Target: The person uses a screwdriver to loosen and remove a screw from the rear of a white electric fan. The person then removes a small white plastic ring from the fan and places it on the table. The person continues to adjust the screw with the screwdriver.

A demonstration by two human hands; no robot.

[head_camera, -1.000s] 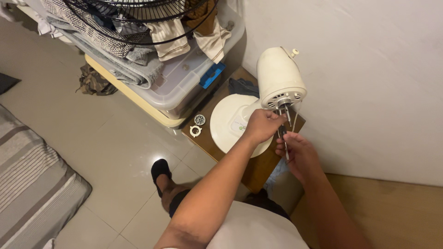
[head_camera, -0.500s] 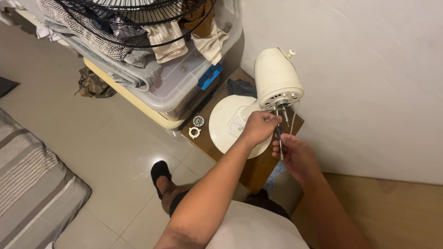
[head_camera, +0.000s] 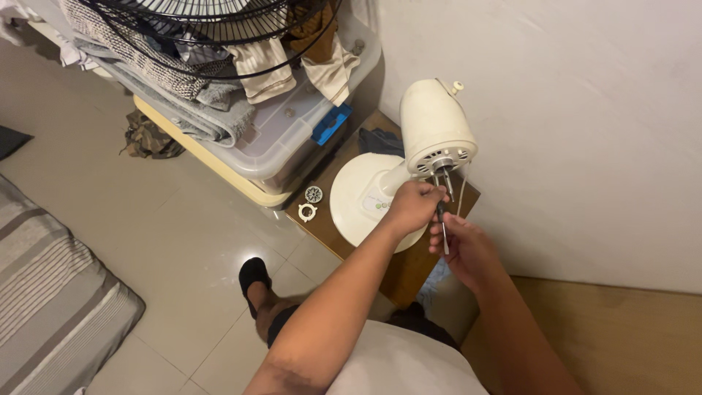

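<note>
— What lies furthest left?
— Two small round fan parts (head_camera: 310,202) on the wooden stand (head_camera: 325,228), beside the cream fan (head_camera: 431,139).
— The hands?
— Left hand (head_camera: 414,207) curled closed at the motor shaft. Right hand (head_camera: 468,245) grips a screwdriver (head_camera: 442,227), probably by its handle.

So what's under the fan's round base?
The base sits on a small wooden table, beside two small round parts. The left hand covers its near edge; the tabletop beneath is hidden.
</note>
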